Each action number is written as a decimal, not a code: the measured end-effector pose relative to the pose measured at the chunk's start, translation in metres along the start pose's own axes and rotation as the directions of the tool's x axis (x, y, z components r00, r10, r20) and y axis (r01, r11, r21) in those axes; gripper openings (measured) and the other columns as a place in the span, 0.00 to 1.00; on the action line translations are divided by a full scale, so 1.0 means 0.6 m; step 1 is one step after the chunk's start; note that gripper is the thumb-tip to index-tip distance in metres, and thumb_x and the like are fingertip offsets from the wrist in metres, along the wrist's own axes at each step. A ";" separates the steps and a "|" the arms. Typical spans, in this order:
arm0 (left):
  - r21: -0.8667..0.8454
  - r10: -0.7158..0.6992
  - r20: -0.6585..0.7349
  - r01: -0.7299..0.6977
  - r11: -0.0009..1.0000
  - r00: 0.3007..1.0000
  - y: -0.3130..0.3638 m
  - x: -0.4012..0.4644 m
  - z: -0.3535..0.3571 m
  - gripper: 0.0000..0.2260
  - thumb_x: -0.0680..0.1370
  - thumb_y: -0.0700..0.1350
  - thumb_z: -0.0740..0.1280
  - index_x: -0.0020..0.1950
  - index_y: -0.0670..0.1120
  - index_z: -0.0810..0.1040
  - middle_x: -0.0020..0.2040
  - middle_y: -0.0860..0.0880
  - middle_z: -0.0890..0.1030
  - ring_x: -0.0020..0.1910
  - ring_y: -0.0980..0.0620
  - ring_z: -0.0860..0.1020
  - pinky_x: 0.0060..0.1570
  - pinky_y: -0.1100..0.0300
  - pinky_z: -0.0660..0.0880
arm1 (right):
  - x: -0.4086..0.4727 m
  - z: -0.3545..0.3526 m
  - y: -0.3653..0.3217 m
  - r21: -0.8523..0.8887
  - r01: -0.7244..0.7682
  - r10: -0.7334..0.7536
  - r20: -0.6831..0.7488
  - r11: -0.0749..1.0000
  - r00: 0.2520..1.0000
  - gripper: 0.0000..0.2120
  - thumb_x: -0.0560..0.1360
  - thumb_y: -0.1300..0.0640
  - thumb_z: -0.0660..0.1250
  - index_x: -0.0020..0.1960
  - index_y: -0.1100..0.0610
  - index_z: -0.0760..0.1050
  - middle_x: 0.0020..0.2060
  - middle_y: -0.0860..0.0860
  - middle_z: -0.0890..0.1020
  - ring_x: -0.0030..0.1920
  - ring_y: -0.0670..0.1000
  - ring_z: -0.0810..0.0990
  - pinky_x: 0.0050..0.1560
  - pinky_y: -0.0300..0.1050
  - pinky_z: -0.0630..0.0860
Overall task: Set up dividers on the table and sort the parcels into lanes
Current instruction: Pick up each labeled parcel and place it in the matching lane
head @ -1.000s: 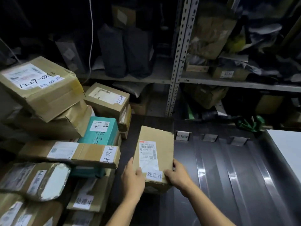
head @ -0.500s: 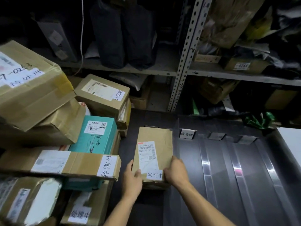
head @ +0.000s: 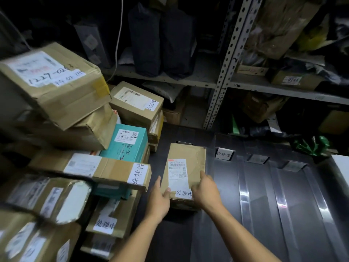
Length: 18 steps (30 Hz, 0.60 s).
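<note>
Both hands hold one brown parcel [head: 186,173] at its near end: left hand [head: 158,200] flat along the left edge with thumb on top, right hand [head: 206,190] cupped over the right corner, so the grip pinches the carton from both sides. Behind stands the shelf rack [head: 229,59]. Black tabletop [head: 264,214] has dividers [head: 243,188] up, lanes beyond empty. Parcel sits in the leftmost lane. Parcel pile [head: 79,167] at left looks unsorted. Lane tag [head: 223,154] is placed. Judging: setup done, sorting barely started.
</note>
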<state>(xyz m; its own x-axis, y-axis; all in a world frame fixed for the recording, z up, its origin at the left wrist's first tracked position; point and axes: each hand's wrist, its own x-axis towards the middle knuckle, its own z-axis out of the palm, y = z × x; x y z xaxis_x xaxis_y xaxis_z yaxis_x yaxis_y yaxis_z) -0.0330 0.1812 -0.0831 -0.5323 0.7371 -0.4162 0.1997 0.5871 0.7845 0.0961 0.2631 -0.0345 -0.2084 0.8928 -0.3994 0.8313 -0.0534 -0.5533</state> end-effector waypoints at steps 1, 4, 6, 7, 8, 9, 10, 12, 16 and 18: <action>-0.014 0.018 -0.012 -0.018 1.000 1.000 0.003 -0.010 -0.004 0.27 0.82 0.44 0.62 0.79 0.48 0.57 0.77 0.48 0.65 0.75 0.49 0.64 0.67 0.61 0.62 | -0.011 -0.004 -0.008 0.001 0.050 -0.050 -0.018 0.999 0.999 0.23 0.77 0.61 0.61 0.72 0.58 0.67 0.68 0.55 0.74 0.65 0.57 0.74 0.54 0.42 0.69; -0.040 0.073 -0.056 -0.075 0.996 0.996 0.010 -0.047 -0.022 0.26 0.82 0.45 0.63 0.79 0.50 0.59 0.76 0.51 0.65 0.75 0.52 0.63 0.63 0.66 0.59 | -0.052 -0.016 -0.040 0.053 0.206 -0.204 -0.042 0.977 0.978 0.27 0.79 0.57 0.63 0.77 0.56 0.63 0.72 0.52 0.72 0.70 0.53 0.71 0.66 0.44 0.68; -0.038 0.115 -0.103 -0.119 0.992 0.988 0.014 -0.077 -0.038 0.25 0.81 0.46 0.63 0.77 0.51 0.62 0.75 0.52 0.67 0.73 0.54 0.65 0.63 0.67 0.60 | -0.079 -0.023 -0.067 0.088 0.299 -0.296 -0.044 0.950 0.954 0.26 0.80 0.55 0.63 0.77 0.55 0.63 0.72 0.51 0.72 0.70 0.52 0.72 0.69 0.46 0.69; -0.025 0.141 -0.132 -0.146 0.989 0.981 0.016 -0.093 -0.049 0.23 0.81 0.46 0.63 0.76 0.51 0.64 0.74 0.52 0.69 0.73 0.54 0.66 0.65 0.66 0.61 | -0.092 -0.025 -0.081 0.102 0.344 -0.341 -0.049 0.933 0.939 0.26 0.80 0.54 0.63 0.77 0.55 0.63 0.72 0.51 0.72 0.70 0.51 0.72 0.70 0.48 0.69; -0.015 0.162 -0.161 -0.167 0.986 0.973 0.018 -0.109 -0.061 0.22 0.81 0.46 0.64 0.75 0.51 0.66 0.72 0.52 0.70 0.72 0.54 0.67 0.68 0.63 0.62 | -0.104 -0.027 -0.098 0.118 0.388 -0.384 -0.056 0.914 0.922 0.26 0.80 0.54 0.63 0.77 0.54 0.63 0.72 0.50 0.72 0.70 0.50 0.72 0.70 0.49 0.70; -0.018 0.170 -0.183 -0.176 0.984 0.968 0.021 -0.124 -0.074 0.20 0.81 0.46 0.64 0.73 0.50 0.68 0.71 0.52 0.72 0.71 0.54 0.69 0.70 0.59 0.64 | -0.115 -0.030 -0.116 0.134 0.430 -0.425 -0.066 0.893 0.903 0.26 0.80 0.53 0.64 0.76 0.54 0.64 0.72 0.49 0.73 0.69 0.50 0.72 0.69 0.49 0.70; -0.031 0.169 -0.195 -0.178 0.983 0.966 0.025 -0.140 -0.087 0.18 0.81 0.44 0.64 0.71 0.50 0.70 0.69 0.52 0.74 0.70 0.54 0.71 0.70 0.56 0.67 | -0.126 -0.033 -0.135 0.148 0.471 -0.464 -0.077 0.870 0.882 0.25 0.80 0.53 0.64 0.76 0.54 0.65 0.71 0.49 0.74 0.69 0.49 0.73 0.68 0.47 0.71; -0.048 0.172 -0.210 -0.186 0.981 0.963 0.033 -0.172 -0.113 0.15 0.80 0.43 0.64 0.67 0.51 0.74 0.64 0.52 0.79 0.65 0.53 0.76 0.66 0.53 0.71 | -0.145 -0.039 -0.173 0.176 0.539 -0.532 -0.094 0.823 0.842 0.23 0.79 0.54 0.65 0.74 0.53 0.68 0.67 0.48 0.77 0.67 0.49 0.75 0.63 0.42 0.71; -0.011 0.209 -0.253 -0.219 0.976 0.945 0.052 -0.213 -0.155 0.09 0.78 0.43 0.64 0.57 0.53 0.78 0.53 0.54 0.83 0.56 0.54 0.80 0.57 0.58 0.74 | -0.165 -0.044 -0.229 0.181 0.576 -0.574 -0.067 0.797 0.816 0.24 0.79 0.55 0.65 0.74 0.57 0.68 0.68 0.51 0.76 0.66 0.50 0.76 0.66 0.47 0.73; 0.000 0.254 -0.305 -0.267 0.964 0.918 0.069 -0.221 -0.181 0.08 0.79 0.44 0.64 0.54 0.56 0.78 0.47 0.59 0.83 0.50 0.61 0.79 0.49 0.67 0.73 | -0.168 -0.045 -0.248 0.193 0.588 -0.584 -0.082 0.786 0.808 0.24 0.79 0.55 0.65 0.74 0.57 0.68 0.68 0.51 0.76 0.65 0.49 0.76 0.65 0.48 0.74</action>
<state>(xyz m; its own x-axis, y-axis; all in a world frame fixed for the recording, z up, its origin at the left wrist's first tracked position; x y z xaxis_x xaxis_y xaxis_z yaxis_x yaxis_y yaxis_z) -0.0433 0.0711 0.0544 -0.6891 0.7234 -0.0425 0.3345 0.3695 0.8670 0.0073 0.1933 0.1080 -0.6117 0.7888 0.0601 0.4312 0.3961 -0.8106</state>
